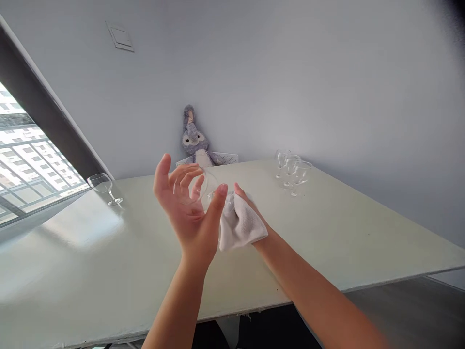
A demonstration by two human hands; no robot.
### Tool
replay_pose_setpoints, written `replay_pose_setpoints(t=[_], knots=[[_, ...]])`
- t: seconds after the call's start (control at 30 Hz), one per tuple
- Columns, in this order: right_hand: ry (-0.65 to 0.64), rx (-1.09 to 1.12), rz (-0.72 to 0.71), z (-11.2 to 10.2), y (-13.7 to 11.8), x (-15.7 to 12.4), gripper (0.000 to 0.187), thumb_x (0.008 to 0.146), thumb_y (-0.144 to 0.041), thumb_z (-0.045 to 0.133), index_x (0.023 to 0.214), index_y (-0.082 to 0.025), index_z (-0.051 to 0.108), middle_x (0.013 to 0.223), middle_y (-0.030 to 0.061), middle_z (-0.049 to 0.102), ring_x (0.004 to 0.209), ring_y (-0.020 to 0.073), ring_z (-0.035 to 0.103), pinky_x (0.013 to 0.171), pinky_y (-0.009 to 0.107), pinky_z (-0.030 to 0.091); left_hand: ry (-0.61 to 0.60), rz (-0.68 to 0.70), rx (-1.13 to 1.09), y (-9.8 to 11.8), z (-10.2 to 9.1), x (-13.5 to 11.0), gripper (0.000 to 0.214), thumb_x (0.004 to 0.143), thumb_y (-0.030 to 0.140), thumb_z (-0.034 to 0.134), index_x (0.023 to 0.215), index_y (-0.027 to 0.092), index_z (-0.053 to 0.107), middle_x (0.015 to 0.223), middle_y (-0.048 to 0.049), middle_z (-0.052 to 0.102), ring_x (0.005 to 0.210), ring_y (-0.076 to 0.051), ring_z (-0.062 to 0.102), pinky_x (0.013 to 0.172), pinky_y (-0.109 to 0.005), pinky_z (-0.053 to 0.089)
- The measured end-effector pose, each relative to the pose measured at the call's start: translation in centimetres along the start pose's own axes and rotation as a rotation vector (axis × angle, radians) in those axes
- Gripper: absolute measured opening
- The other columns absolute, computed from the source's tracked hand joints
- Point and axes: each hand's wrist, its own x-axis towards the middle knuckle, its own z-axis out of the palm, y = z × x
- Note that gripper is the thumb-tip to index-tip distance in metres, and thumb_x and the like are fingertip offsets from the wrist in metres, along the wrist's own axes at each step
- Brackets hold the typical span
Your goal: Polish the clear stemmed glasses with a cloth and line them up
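Note:
My left hand (pixel 191 220) is curled around the bowl of a clear wine glass (pixel 209 186), which lies tilted on its side above the table, its rim toward the left. A white cloth (pixel 241 225) covers the stem and foot end. My right hand (pixel 248 198) grips that end through the cloth; most of its fingers are hidden behind the fabric, with only the thumb side and wrist showing.
Several stemmed glasses stand on the pale table (pixel 327 232): a group including a front glass (pixel 301 173) at the back right, and a single glass (pixel 100 184) at the left by the window. A plush rabbit (pixel 196 143) sits in a white basket (pixel 229 158) at the far edge.

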Motion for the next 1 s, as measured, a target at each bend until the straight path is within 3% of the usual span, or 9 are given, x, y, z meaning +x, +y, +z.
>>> replay_pose_setpoints(t=[0.17,0.23,0.33,0.57,0.73,0.83,1.0], knots=[[-0.002,0.149,0.082,0.4,-0.7,-0.6,0.04,0.076,-0.059,0.054,0.069,-0.02,0.058,0.06,0.0019,0.054,0.061,0.0183,0.053,0.056,0.029,0.043,0.066,0.002,0.108,-0.6,-1.3,0.5,0.071,0.07,0.012,0.071,0.127,0.038,0.036,0.113,-0.0007,0.046,0.111,-0.016,0.05,0.1,-0.04,0.042],[-0.024,0.189,0.084,0.5,-0.8,-0.5,0.027,0.076,-0.044,0.054,0.065,-0.019,0.057,0.058,0.0008,0.051,0.057,0.0155,0.049,0.053,0.026,0.042,0.125,0.009,0.126,-0.7,-1.8,1.0,0.069,0.071,0.011,0.071,0.126,0.037,0.037,0.114,-0.0007,0.046,0.109,-0.014,0.05,0.1,-0.038,0.042],[-0.082,0.194,0.047,0.7,-0.6,-0.3,0.007,0.064,-0.018,0.051,0.06,-0.018,0.056,0.057,-0.0006,0.048,0.053,0.0124,0.043,0.051,0.024,0.04,0.201,0.015,0.111,-0.7,-2.4,1.5,0.065,0.072,0.012,0.07,0.125,0.035,0.039,0.114,-0.0007,0.046,0.109,-0.013,0.049,0.1,-0.035,0.043],[-0.316,-0.038,-0.104,0.3,-0.8,-0.7,0.028,0.056,-0.004,0.049,0.073,-0.017,0.067,0.071,0.0005,0.058,0.065,0.0142,0.05,0.061,0.027,0.045,0.245,-0.123,0.004,-0.5,-3.9,1.9,0.059,0.075,0.018,0.07,0.123,0.036,0.041,0.117,-0.002,0.044,0.114,-0.015,0.049,0.104,-0.038,0.038],[-0.405,-0.282,-0.193,0.5,-0.6,-0.8,0.021,0.069,-0.011,0.061,0.087,-0.019,0.069,0.084,0.0021,0.063,0.082,0.0177,0.058,0.075,0.032,0.047,0.238,-0.172,-0.052,0.1,-4.0,1.6,0.062,0.074,0.015,0.071,0.124,0.036,0.04,0.118,-0.0024,0.045,0.111,-0.015,0.051,0.104,-0.038,0.039],[-0.308,-0.347,-0.258,1.2,0.4,-0.5,0.02,0.067,-0.015,0.068,0.087,-0.019,0.069,0.083,0.0024,0.065,0.085,0.0206,0.06,0.079,0.035,0.047,0.209,-0.143,0.013,0.4,-3.1,0.7,0.064,0.073,0.017,0.07,0.125,0.037,0.039,0.117,-0.0016,0.046,0.112,-0.015,0.049,0.102,-0.039,0.04],[0.004,-0.364,-0.325,1.6,2.4,0.1,0.021,0.058,-0.009,0.069,0.077,-0.017,0.069,0.072,-0.0002,0.065,0.075,0.0192,0.059,0.069,0.032,0.048,0.111,-0.033,0.144,0.3,-1.5,-1.1,0.068,0.07,0.015,0.072,0.126,0.034,0.038,0.117,-0.0032,0.047,0.115,-0.017,0.047,0.103,-0.041,0.039]])
